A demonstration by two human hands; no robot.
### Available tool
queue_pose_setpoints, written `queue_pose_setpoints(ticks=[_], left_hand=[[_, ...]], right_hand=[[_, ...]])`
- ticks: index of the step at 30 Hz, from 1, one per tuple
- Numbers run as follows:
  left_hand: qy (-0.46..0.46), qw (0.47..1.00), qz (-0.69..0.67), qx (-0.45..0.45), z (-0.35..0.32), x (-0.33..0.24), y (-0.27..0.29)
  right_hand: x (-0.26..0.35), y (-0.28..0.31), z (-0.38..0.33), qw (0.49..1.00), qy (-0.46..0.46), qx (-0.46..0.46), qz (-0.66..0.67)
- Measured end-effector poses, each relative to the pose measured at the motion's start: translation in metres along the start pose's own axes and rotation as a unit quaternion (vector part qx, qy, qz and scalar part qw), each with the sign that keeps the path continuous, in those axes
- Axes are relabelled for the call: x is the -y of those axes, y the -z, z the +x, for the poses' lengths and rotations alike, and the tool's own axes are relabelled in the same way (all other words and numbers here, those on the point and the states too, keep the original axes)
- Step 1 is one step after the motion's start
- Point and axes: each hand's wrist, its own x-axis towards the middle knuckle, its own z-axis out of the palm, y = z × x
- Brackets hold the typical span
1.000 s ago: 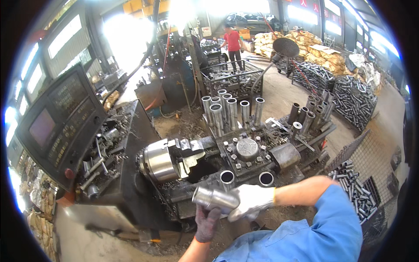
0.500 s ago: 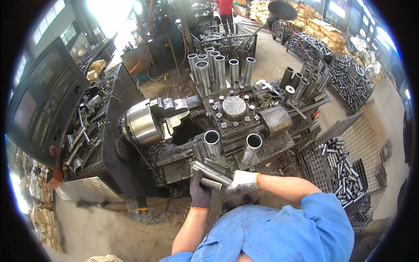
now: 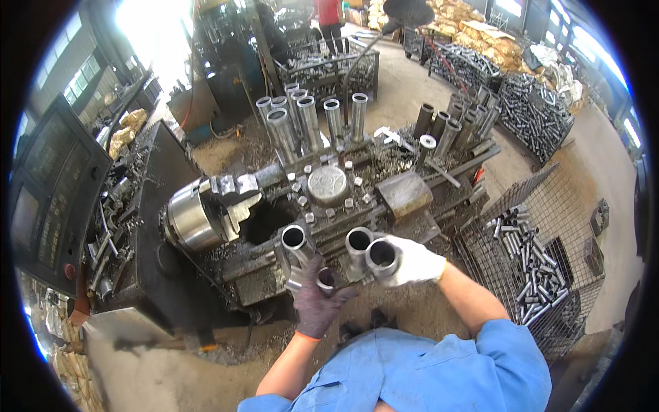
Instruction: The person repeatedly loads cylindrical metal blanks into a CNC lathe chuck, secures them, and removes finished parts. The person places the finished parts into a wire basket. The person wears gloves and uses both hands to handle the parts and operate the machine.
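My right hand (image 3: 415,261), in a white glove, is closed around a short steel tube (image 3: 382,255). This tube is held about upright, its open end facing up, close beside another standing tube (image 3: 358,240). My left hand (image 3: 320,300), in a dark knitted glove, has its fingers round a second tube (image 3: 325,279), with the thumb stretched out to the right. That tube is partly hidden by the glove. Just beyond my left hand, one more tube (image 3: 295,238) stands on end on the machine.
A lathe chuck (image 3: 194,218) is at left, beside a control panel (image 3: 58,196). Tubes (image 3: 302,120) stand in groups behind the round-topped tool post (image 3: 328,185). A caliper (image 3: 395,138) lies near them. At right is a wire basket (image 3: 583,233) with tubes; a person (image 3: 329,20) stands far back.
My hands have moved apart. The right one has brought its tube upright beside the standing tube. My left hand's tube now turns its open end up. The whole view has shifted.
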Motion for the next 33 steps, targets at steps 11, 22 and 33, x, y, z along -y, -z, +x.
queue_pose_setpoints(ticks=[11,22,33], left_hand=[[0.135,0.936,-0.304,-0.112,-0.023,0.012,0.051],[0.325,0.721,-0.574,-0.210,-0.054,0.074,0.103],[0.274,0.723,-0.606,-0.188,-0.030,0.086,0.124]], right_hand=[[-0.029,-0.054,0.049,0.991,-0.111,-0.064,-0.043],[0.001,-0.138,0.055,0.949,0.046,0.072,-0.304],[-0.011,-0.152,0.135,0.991,-0.101,0.077,-0.050]])
